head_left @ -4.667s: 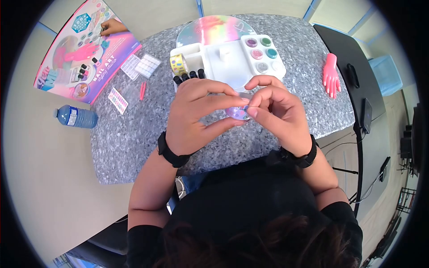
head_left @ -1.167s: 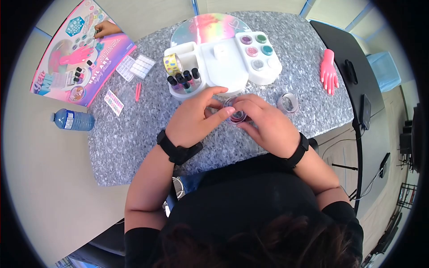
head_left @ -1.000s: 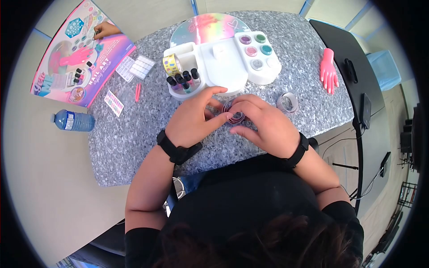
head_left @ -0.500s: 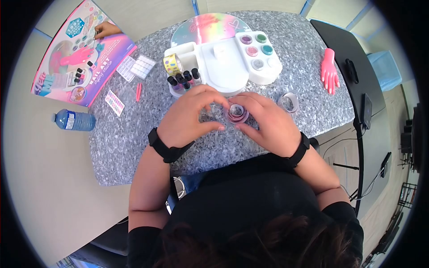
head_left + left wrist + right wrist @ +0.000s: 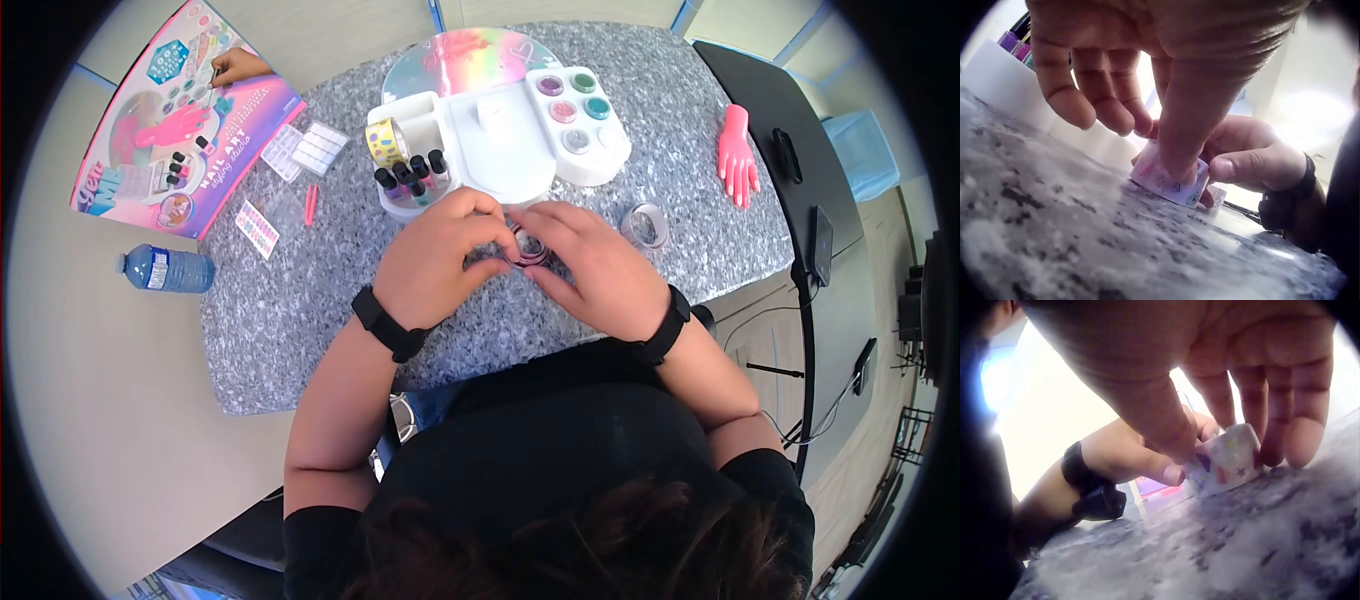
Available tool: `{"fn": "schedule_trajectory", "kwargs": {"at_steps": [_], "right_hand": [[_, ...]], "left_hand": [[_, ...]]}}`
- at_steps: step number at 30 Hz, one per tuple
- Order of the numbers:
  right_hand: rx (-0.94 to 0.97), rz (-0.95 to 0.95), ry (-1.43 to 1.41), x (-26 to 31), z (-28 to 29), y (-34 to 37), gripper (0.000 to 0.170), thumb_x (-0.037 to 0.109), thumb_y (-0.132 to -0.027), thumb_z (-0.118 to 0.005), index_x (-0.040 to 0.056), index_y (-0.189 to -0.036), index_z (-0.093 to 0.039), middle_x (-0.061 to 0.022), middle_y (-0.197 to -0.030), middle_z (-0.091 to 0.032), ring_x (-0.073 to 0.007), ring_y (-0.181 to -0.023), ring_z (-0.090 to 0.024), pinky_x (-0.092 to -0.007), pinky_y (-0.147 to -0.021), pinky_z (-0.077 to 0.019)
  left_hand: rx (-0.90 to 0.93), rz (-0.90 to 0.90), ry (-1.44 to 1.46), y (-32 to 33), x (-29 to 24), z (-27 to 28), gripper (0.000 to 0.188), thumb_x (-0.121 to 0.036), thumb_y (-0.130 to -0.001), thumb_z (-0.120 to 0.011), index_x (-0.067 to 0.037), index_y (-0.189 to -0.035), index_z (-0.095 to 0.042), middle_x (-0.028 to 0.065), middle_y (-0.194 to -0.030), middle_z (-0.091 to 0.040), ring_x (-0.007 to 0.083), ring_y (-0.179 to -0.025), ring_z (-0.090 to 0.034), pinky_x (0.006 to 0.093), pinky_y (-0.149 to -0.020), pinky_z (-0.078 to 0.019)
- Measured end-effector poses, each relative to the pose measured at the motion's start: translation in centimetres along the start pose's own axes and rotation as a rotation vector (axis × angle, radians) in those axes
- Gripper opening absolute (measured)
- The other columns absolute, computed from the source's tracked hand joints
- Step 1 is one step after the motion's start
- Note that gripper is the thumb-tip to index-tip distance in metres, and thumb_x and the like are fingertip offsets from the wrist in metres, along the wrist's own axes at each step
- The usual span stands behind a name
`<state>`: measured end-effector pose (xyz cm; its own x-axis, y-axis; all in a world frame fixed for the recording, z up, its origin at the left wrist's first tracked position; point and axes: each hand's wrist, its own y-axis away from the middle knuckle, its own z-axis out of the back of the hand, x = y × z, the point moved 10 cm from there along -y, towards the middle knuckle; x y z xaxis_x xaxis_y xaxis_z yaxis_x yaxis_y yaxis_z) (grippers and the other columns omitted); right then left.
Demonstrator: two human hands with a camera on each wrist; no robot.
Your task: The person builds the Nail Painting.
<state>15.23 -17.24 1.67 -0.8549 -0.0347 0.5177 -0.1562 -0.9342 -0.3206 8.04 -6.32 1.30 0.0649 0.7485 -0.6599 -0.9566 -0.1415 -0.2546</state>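
Observation:
A small ring-shaped roll of patterned tape (image 5: 530,246) rests on the speckled table between both hands. My left hand (image 5: 432,255) pinches its left side with thumb and fingers; in the left wrist view the roll (image 5: 1169,178) shows pink marks, with the thumb against it. My right hand (image 5: 608,272) curls round the right side. In the right wrist view the roll (image 5: 1225,464) has stars and coloured shapes, and the thumb and fingers hold it on both sides. A second clear roll (image 5: 645,227) lies right of the right hand.
A white tray (image 5: 500,150) with polish bottles (image 5: 412,178), a yellow roll (image 5: 384,143) and glitter pots stands behind the hands. To the right lies a pink model hand (image 5: 737,158). Left are tweezers (image 5: 311,205), a sticker sheet (image 5: 257,229), a box (image 5: 185,120) and a bottle (image 5: 168,269).
The roll was lifted in both hands earlier and is now down on the table. The clear roll has come into view at right. Since half a second ago, my left fingers have closed onto the roll.

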Motion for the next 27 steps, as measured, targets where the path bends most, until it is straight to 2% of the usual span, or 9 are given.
{"fn": "schedule_trajectory", "kwargs": {"at_steps": [2,5,9,12,14,15,17,23,27], "right_hand": [[0.022,-0.12,-0.105,-0.9,-0.5,0.2,0.073,0.011,-0.094,-0.074,0.0055,-0.161,-0.044,-0.0222,-0.133,-0.064,-0.0422,-0.124,-0.062,-0.046,-0.106,-0.0512],[0.049,-0.149,-0.151,-1.2,-0.8,0.2,0.086,0.009,-0.093,-0.075,0.0072,-0.168,-0.032,-0.0241,-0.131,-0.064,-0.0438,-0.122,-0.062,-0.0467,-0.105,-0.051],[0.034,-0.097,-0.119,-0.7,-0.6,0.0,0.081,0.007,-0.093,-0.075,0.0062,-0.164,-0.036,-0.0236,-0.13,-0.064,-0.0431,-0.121,-0.063,-0.0462,-0.104,-0.0513],[0.002,-0.073,-0.124,-0.8,-0.5,-0.2,0.064,0.006,-0.092,-0.074,0.0054,-0.151,-0.048,-0.022,-0.126,-0.067,-0.0424,-0.118,-0.064,-0.0456,-0.102,-0.0524],[0.068,-0.119,-0.162,-1.1,-0.9,-0.4,0.041,0.005,-0.091,-0.074,0.0052,-0.129,-0.056,-0.0189,-0.121,-0.069,-0.041,-0.114,-0.066,-0.0453,-0.099,-0.0536],[0.068,-0.118,-0.161,-1.1,-1.1,-0.5,0.041,0.005,-0.091,-0.074,0.0052,-0.129,-0.056,-0.0189,-0.121,-0.069,-0.041,-0.114,-0.066,-0.0453,-0.099,-0.0536],[-0.06,0.002,-0.154,-0.2,-0.2,-0.7,0.021,0.002,-0.088,-0.07,0.0033,-0.107,-0.061,-0.0165,-0.1,-0.069,-0.0423,-0.101,-0.067,-0.05,-0.088,-0.0539],[-0.012,0.019,-0.084,0.1,-0.4,-0.6,0.008,0.005,-0.089,-0.071,0.0045,-0.095,-0.066,-0.0148,-0.101,-0.07,-0.0394,-0.101,-0.068,-0.0474,-0.089,-0.0551],[-0.069,0.02,-0.063,-0.1,0.6,-0.1,0.013,0.007,-0.088,-0.074,0.005,-0.099,-0.068,-0.0134,-0.105,-0.07,-0.0391,-0.102,-0.068,-0.0465,-0.09,-0.0556]], "left_hand": [[-0.012,0.003,-0.002,0.1,-0.2,-0.2,0.021,-0.004,-0.079,-0.086,-0.011,-0.095,-0.075,0.0048,-0.113,-0.064,0.0247,-0.101,-0.067,0.0379,-0.089,-0.0546],[-0.014,0.03,-0.011,0.1,0.1,-0.2,0.021,-0.007,-0.078,-0.088,-0.012,-0.094,-0.075,0.0051,-0.113,-0.063,0.0255,-0.104,-0.066,0.0379,-0.089,-0.0542],[-0.016,0.019,-0.03,0.1,0.1,-0.2,0.021,-0.008,-0.078,-0.088,-0.012,-0.094,-0.075,0.0056,-0.113,-0.063,0.0266,-0.106,-0.066,0.0383,-0.089,-0.054],[-0.027,-0.004,-0.073,0.1,-0.4,0.0,0.022,-0.009,-0.078,-0.089,-0.011,-0.095,-0.075,0.0059,-0.113,-0.063,0.0276,-0.106,-0.066,0.0387,-0.09,-0.0538],[-0.04,0.047,-0.046,0.0,-0.2,0.2,0.024,-0.009,-0.077,-0.09,-0.01,-0.095,-0.074,0.006,-0.114,-0.063,0.0281,-0.107,-0.066,0.0391,-0.092,-0.0535],[-0.04,0.047,-0.047,0.0,-0.1,0.2,0.024,-0.009,-0.077,-0.09,-0.01,-0.095,-0.074,0.006,-0.114,-0.063,0.0281,-0.107,-0.066,0.0391,-0.092,-0.0535],[-0.048,0.0,-0.09,0.2,-0.2,0.1,0.023,-0.009,-0.076,-0.09,-0.01,-0.093,-0.074,0.0062,-0.115,-0.063,0.027,-0.104,-0.067,0.0391,-0.09,-0.0541],[-0.002,0.018,-0.086,0.2,-0.3,-0.3,0.02,-0.01,-0.077,-0.09,-0.01,-0.091,-0.075,0.006,-0.117,-0.063,0.0243,-0.095,-0.07,0.0384,-0.086,-0.0549],[-0.008,0.045,-0.035,0.1,0.0,-0.4,0.019,-0.012,-0.076,-0.089,-0.013,-0.088,-0.075,0.0039,-0.112,-0.062,0.0275,-0.103,-0.066,0.0403,-0.089,-0.0545]]}}
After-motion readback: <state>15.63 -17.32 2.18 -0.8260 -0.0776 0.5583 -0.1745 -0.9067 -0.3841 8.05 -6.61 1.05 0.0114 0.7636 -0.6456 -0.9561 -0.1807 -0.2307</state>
